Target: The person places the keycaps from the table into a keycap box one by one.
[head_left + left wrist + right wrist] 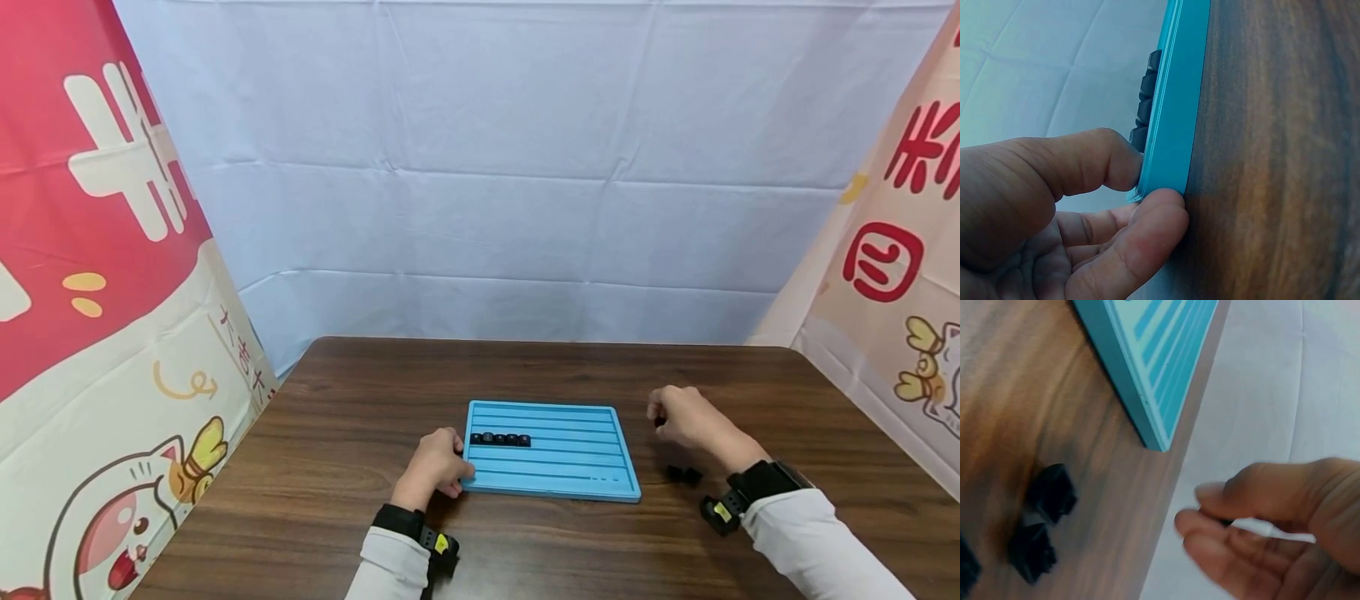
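Observation:
A light-blue grooved board (558, 467) lies flat on the table, with a row of several black keycaps (501, 440) in one groove at its left. My left hand (437, 460) pinches the board's left edge; in the left wrist view the thumb (1104, 159) is on the upper rim and the fingers are against the side. Right of the board, above the table, my right hand (690, 417) holds a small black keycap (659, 421), mostly hidden by thumb and fingers. Loose black keycaps (1052, 492) lie on the table below that hand.
The brown wooden table (360, 392) extends around the board. Behind it hangs a pale-blue cloth (510, 225). Printed cloths stand at the left (135, 350) and right (885, 333) sides.

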### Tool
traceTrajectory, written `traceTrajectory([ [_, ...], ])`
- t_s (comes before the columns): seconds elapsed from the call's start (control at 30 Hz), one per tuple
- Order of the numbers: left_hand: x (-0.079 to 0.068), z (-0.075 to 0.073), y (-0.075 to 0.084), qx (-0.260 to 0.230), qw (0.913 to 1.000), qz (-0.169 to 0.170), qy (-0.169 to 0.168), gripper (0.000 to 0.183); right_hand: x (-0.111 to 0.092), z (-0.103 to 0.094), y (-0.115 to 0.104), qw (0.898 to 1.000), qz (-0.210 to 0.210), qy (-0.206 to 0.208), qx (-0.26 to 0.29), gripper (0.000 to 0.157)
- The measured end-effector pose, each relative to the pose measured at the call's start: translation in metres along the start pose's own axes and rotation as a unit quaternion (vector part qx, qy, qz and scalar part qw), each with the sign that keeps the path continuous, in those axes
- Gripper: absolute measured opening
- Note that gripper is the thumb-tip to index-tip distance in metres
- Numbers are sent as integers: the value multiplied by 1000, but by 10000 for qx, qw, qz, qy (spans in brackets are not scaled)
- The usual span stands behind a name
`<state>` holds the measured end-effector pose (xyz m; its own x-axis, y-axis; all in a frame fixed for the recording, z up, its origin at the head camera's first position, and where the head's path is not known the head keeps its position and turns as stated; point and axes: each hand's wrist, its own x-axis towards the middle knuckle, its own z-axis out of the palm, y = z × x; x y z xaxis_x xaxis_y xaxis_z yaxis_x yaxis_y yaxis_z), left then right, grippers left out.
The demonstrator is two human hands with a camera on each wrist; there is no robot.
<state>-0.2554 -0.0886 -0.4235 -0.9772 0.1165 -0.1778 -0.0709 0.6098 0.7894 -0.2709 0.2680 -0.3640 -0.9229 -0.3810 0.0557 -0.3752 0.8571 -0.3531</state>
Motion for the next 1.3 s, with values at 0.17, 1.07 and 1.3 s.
traceTrajectory([
  [0.17,0,0,0,-33,10000,-9,40,25,1,7,5,9989,-339,147,272,20],
  [1.07,3,2,-1,-49,10000,75,6,25,-4,19,17,9954,-507,465,673,24],
  [1.3,4,3,-3,-25,10000,91,9,25,-5,24,20,9933,-345,435,1011,16],
])
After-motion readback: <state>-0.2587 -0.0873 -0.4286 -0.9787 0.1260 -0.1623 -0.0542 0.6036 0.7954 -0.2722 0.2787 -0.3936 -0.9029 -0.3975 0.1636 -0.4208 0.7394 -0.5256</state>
